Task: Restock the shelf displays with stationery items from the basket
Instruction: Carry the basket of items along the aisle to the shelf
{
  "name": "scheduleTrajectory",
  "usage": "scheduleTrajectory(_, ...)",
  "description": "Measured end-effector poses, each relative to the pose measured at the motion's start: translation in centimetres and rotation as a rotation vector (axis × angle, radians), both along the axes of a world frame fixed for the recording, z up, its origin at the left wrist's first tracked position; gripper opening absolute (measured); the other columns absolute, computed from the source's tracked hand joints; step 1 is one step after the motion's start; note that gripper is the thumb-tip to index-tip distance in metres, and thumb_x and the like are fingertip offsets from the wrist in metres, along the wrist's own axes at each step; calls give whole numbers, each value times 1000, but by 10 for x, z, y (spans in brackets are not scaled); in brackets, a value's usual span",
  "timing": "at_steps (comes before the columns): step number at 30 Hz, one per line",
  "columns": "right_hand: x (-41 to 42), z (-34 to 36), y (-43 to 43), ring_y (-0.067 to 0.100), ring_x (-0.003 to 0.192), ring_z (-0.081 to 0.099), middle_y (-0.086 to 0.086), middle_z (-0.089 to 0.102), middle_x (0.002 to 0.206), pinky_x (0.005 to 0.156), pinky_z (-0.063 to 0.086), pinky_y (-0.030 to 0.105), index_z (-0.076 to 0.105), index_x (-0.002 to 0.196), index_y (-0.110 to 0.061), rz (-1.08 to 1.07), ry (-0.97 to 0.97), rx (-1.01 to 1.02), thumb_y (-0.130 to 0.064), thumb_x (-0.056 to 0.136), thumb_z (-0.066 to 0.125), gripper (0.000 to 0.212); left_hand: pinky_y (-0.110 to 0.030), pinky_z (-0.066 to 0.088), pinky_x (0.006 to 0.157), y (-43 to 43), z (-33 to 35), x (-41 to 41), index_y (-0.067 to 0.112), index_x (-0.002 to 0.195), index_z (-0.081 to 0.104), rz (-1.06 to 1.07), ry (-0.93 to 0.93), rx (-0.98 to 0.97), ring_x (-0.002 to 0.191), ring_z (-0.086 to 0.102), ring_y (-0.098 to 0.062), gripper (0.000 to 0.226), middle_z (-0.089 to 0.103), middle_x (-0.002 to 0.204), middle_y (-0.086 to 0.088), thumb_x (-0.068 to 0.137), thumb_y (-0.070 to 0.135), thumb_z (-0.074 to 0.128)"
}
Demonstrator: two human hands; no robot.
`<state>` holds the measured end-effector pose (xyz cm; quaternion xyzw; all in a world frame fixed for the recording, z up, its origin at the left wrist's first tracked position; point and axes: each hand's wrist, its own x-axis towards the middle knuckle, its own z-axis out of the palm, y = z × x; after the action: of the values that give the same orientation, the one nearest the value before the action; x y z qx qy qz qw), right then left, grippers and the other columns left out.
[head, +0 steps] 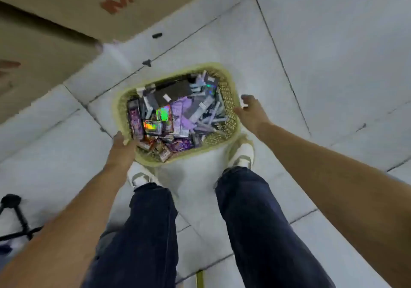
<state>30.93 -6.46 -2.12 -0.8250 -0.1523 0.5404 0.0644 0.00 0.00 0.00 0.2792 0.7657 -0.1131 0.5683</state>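
**A:** Dark jeans [255,221] fill the bottom of the shot, and the white sneakers [243,154] are planted just behind the basket [230,103]. This person is standing right over it.

**B:** Both arms reach down to it. The left hand [121,145] is on the near-left corner, thumb outside and fingers curled over the rim. That's a grip.

**A:** And the right hand [250,113]?

**B:** Looser. The fingers are spread and one tip touches the right wall, with nothing closed round it. A hand on each side looks to me like the setup for a two-handed lift, which makes sense with a load this loose.

**A:** The basket sits on the tiled floor [333,54], heaped with stationery packs [184,114]: purple boxes, grey pen-like pieces and a holographic packet [153,126] left of centre.

**B:** There's no shelf in view. My guess is the basket has to travel to the display before anything gets restocked.

**A:** Further out, cardboard cartons [66,3] fill the top left, their red lettering too blurred to read.
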Motion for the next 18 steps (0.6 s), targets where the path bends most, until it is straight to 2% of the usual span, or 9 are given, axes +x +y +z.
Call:
scheduleTrajectory(1,-3,-12,0,29,129,47,14,43,145,108,38,44,34,146,-7,5,-1,-3,-21,98,49,52,-39,35,111,-2,-13,0,15,150,25,50,-16,11,132,42,-26,57,38,150,-9,100,26,49)
scheduleTrajectory(3,-7,-31,1,30,121,52,15,50,136,102,43,44,35,142,-8,-32,-5,11,-22,97,52,50,-42,45,104,-3,-36,-2,15,148,26,153,-15,41,125,50,-24,59,45,144,-9,97,20,55)
scheduleTrajectory(5,-11,-41,0,30,108,58,15,58,122,92,48,40,45,132,-8,-78,-45,51,-21,96,54,40,-29,56,79,-2,-47,-6,12,150,26,281,7,60,98,63,-15,62,62,117,-4,94,10,52)
scheduleTrajectory(7,-10,-42,-2,28,100,59,14,61,114,87,49,37,51,125,-7,-143,-75,81,-21,95,56,33,-14,47,47,-1,-48,-13,4,146,35,317,27,111,57,56,-5,54,60,74,3,93,5,46)
scheduleTrajectory(8,-9,-39,-3,29,100,60,14,62,113,88,49,39,53,124,-7,-174,-74,92,-21,95,56,33,-13,43,42,0,-43,-13,4,143,38,334,54,133,51,51,-4,49,55,69,4,94,6,45)
scheduleTrajectory(10,-5,-29,-6,27,97,59,11,63,108,88,49,37,56,123,-8,-197,-78,95,-22,95,55,31,-16,44,48,1,-30,-11,10,138,46,359,86,147,53,48,-5,42,52,72,3,95,9,46)
scheduleTrajectory(13,2,7,-12,20,81,54,-1,57,84,74,44,30,58,113,-10,-236,-108,79,-27,95,55,25,-30,45,73,4,4,-1,22,118,51,274,157,180,74,50,-16,21,54,83,0,96,22,51)
scheduleTrajectory(15,11,42,-17,18,72,51,-4,52,74,67,41,29,57,102,-12,-246,-121,71,-31,94,57,21,-30,40,67,8,38,8,20,106,46,179,189,221,72,46,-19,14,51,81,-1,96,28,52)
scheduleTrajectory(18,30,110,-24,14,60,44,-4,48,67,56,36,28,52,83,-15,-260,-140,109,-36,92,61,24,-33,34,60,14,104,25,15,97,42,-42,234,332,66,43,-22,18,45,70,1,97,30,51)
